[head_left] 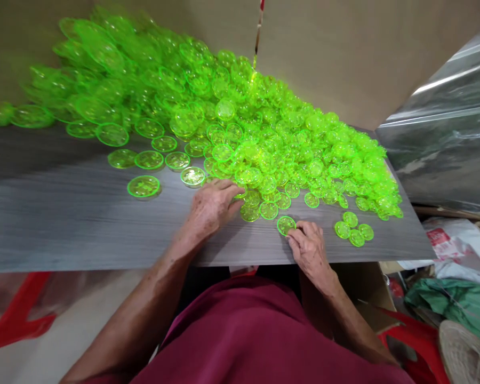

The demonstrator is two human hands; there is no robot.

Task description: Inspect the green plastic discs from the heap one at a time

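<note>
A large heap of translucent bright green plastic discs [264, 128] spreads over the grey wood-grain table [84, 229]. At the heap's front edge is my left hand [216, 205], its fingers curled and closed about a green disc [240, 193] that they partly hide. My right hand [310, 245] pinches the rim of another green disc [286, 226] near the front of the table, thumb and fingers at its right side. To the right of that hand, several discs form a small separate group [357, 238]. A few single discs [143, 186] lie left of my left hand.
A tan board [336, 53] stands behind the heap, with clear plastic sheeting [448, 122] at right. Red stools [20, 314] show below the table. A cardboard box [368, 288], white bags [464, 245] and a green bag [448, 298] sit at lower right.
</note>
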